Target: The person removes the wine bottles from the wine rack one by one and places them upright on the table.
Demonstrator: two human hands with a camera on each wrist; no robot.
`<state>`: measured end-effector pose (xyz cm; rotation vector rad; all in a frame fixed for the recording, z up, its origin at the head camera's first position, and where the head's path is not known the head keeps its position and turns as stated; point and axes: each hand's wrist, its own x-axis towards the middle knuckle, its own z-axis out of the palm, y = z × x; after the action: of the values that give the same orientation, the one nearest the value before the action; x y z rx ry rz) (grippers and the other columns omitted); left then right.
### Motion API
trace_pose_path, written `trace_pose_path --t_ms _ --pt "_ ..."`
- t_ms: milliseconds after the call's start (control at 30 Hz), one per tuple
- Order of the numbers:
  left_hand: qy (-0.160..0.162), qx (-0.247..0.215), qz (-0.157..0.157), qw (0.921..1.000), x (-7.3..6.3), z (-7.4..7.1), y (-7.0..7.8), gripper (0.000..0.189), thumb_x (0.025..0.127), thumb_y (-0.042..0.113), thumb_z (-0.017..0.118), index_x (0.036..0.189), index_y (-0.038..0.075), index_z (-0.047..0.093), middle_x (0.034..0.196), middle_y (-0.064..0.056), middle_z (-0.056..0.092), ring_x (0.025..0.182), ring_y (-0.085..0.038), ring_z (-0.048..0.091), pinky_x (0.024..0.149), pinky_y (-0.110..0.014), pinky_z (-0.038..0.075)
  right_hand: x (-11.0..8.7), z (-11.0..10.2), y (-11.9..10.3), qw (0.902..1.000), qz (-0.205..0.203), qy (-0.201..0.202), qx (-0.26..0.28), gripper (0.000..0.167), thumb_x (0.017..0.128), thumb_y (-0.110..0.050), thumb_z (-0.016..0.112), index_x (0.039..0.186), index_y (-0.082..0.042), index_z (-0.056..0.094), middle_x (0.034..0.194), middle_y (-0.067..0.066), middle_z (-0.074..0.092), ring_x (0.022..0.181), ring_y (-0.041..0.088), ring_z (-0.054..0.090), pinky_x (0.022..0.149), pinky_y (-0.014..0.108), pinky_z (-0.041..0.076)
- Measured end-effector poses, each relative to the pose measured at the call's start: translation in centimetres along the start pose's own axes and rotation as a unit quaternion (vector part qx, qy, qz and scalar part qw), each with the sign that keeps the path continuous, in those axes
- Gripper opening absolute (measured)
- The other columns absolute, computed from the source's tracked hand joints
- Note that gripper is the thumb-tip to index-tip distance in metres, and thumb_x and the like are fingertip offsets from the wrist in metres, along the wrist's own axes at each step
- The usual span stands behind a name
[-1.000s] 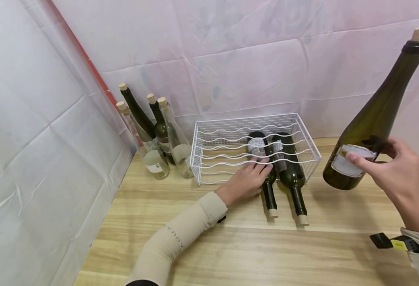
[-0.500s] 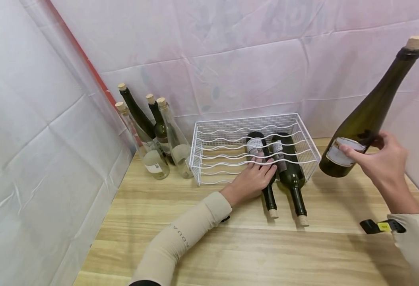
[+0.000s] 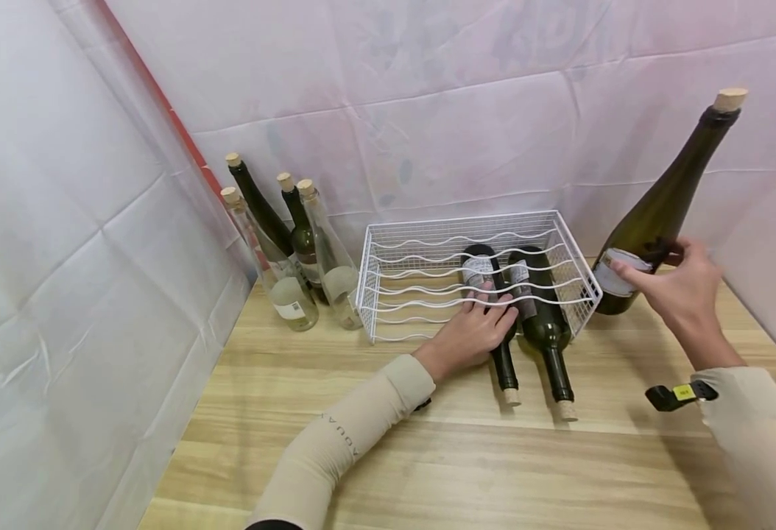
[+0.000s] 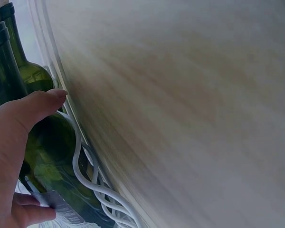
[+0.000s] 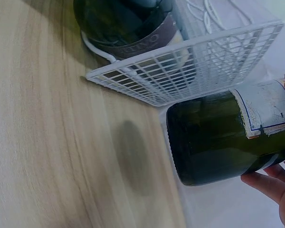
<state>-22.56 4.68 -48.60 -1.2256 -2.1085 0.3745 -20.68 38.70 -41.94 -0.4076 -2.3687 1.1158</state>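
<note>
the right hand (image 3: 682, 294) grips a tilted green bottle (image 3: 646, 221) around its labelled lower body, above the table (image 3: 441, 471) just beside the white wire rack (image 3: 461, 218); the left hand (image 3: 470, 333) holds the left lying bottle (image 3: 503, 361) of two in it

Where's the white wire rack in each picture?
Head: the white wire rack is near the middle, a bit to the right.
Left wrist: its wavy wires show, low and left of centre.
Right wrist: its mesh side slants across the upper half.
Shared landmark: the wooden table.
</note>
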Motion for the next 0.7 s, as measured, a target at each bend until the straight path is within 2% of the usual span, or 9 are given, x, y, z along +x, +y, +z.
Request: trace_pose_path --t_ms 133,333,433,567,700 --pt "0.008 -0.001 -0.002 1.0000 0.2 0.1 0.1 0.049 0.093 0.020 0.049 0.140 0.013 0.058 0.150 -0.008 0.059 0.138 -0.045 0.055 0.108 -0.049 0.055 0.3 0.9 0.4 1.0000 0.001 -0.002 0.004 0.074 0.077 -0.040 0.090 0.133 -0.009 0.054 0.098 -0.025 0.046 0.087 -0.011 0.045 0.070 0.009 0.037" --pt "0.010 0.013 -0.001 0.9999 0.6 -0.1 0.1 0.044 0.094 0.017 0.045 0.136 0.013 0.059 0.146 -0.008 0.063 0.135 -0.045 0.058 0.101 -0.046 0.059 0.7 1.9 0.9 0.9998 -0.006 0.007 0.020 0.067 0.075 -0.036 0.091 0.128 -0.018 0.054 0.099 -0.025 0.047 0.086 -0.012 0.046 0.071 0.008 0.037" --pt "0.015 0.025 0.001 0.9996 0.7 -0.2 0.0 0.041 0.095 0.016 0.044 0.132 0.012 0.061 0.143 -0.009 0.065 0.133 -0.045 0.061 0.098 -0.046 0.060 0.9 2.2 1.2 0.9998 -0.003 0.007 0.019 0.068 0.075 -0.036 0.091 0.129 -0.017 0.053 0.099 -0.025 0.047 0.086 -0.012 0.045 0.070 0.008 0.037" --pt "0.007 0.032 0.005 0.9994 0.8 -0.3 0.1 0.041 0.095 0.014 0.041 0.131 0.012 0.061 0.141 -0.008 0.066 0.131 -0.045 0.062 0.096 -0.046 0.061 1.0 2.7 1.4 0.9999 -0.006 0.002 0.016 0.069 0.075 -0.037 0.092 0.127 -0.011 0.056 0.097 -0.022 0.049 0.084 -0.009 0.048 0.066 0.005 0.040" --pt "-0.005 0.031 0.008 0.9995 0.8 -0.5 0.3 0.042 0.099 0.013 0.036 0.133 0.012 0.060 0.141 -0.007 0.066 0.130 -0.045 0.063 0.095 -0.045 0.062 1.0 3.0 1.6 0.9999 -0.006 -0.003 0.013 0.065 0.075 -0.038 0.092 0.122 -0.011 0.057 0.095 -0.019 0.051 0.081 -0.008 0.049 0.063 0.004 0.041"
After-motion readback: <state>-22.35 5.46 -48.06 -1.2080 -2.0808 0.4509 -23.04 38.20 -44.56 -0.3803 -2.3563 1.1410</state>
